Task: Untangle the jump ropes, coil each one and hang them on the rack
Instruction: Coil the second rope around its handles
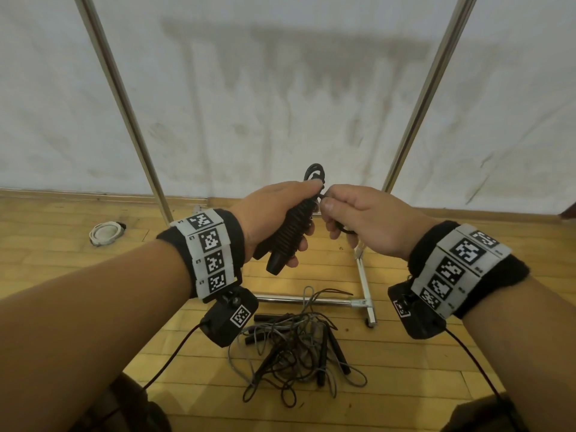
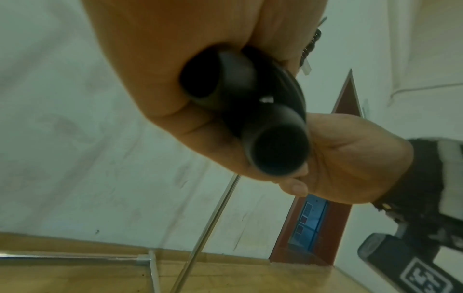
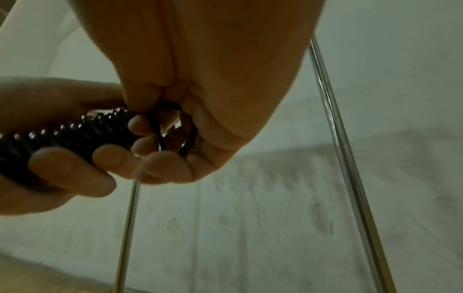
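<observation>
Head view, left hand: the left hand (image 1: 274,219) has its fingers curled tight round a wound black rope bundle (image 1: 288,233), with two black handles (image 2: 250,119) side by side inside it.
Right hand: the right hand (image 1: 364,222) pinches the loose rope end (image 3: 172,130), a small black loop, between thumb and fingers.
How they sit: the two hands almost touch, and the right hand is just beside the top of the bundle.
Which way the bundle points: its long side runs from low and near the person up and away, toward the wall, and a little rope loop (image 1: 314,173) sticks out above the left hand.
Next move, my guess: the loose end needs tucking at the top of the bundle, so the right hand is the nearer one for that.
Rack: the rack (image 1: 124,98) stands right behind the hands, with a shiny pole on each side.
Floor: a messy pile of ropes (image 1: 299,347) lies on the wooden floor (image 1: 62,219) below the hands, not yet sorted.
</observation>
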`<action>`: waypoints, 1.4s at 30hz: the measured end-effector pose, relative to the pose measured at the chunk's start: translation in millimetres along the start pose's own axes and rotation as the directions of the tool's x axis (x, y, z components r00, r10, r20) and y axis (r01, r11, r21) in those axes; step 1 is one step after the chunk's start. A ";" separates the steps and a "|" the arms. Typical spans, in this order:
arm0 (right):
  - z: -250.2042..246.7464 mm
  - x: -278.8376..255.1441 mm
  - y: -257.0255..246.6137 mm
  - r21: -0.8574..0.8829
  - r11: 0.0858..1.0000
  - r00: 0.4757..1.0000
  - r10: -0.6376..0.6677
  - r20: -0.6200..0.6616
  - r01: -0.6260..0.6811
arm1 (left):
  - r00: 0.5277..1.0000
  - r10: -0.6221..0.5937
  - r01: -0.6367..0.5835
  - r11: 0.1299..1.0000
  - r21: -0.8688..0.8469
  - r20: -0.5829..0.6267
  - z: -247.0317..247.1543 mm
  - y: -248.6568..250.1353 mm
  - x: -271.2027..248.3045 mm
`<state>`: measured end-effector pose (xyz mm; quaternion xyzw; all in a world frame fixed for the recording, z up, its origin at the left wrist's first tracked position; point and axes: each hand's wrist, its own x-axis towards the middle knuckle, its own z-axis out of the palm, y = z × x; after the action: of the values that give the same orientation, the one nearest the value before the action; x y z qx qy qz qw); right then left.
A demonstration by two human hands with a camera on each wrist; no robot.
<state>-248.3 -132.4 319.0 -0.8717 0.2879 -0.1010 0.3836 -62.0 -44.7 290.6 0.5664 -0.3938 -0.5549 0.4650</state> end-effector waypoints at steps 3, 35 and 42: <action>0.6 -2.1 2.7 0.106 0.993 0.997 0.056 0.043 -0.060 | 0.999 0.043 -0.042 0.998 0.042 -0.024 -0.9 -3.7 1.6; -9.1 8.8 -2.5 0.833 0.536 0.965 0.263 -0.009 -0.138 | 0.933 0.203 -0.165 0.975 0.147 -0.298 -8.6 -2.5 2.7; 5.6 17.5 -1.6 0.555 0.824 0.928 0.288 -0.237 -0.114 | 0.963 0.201 -0.187 0.978 0.094 -0.181 4.7 -4.0 1.7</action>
<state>-231.2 -138.2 315.5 -0.6683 0.3965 -0.2709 0.5681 -66.8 -45.7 286.4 0.5925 -0.4221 -0.4349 0.5307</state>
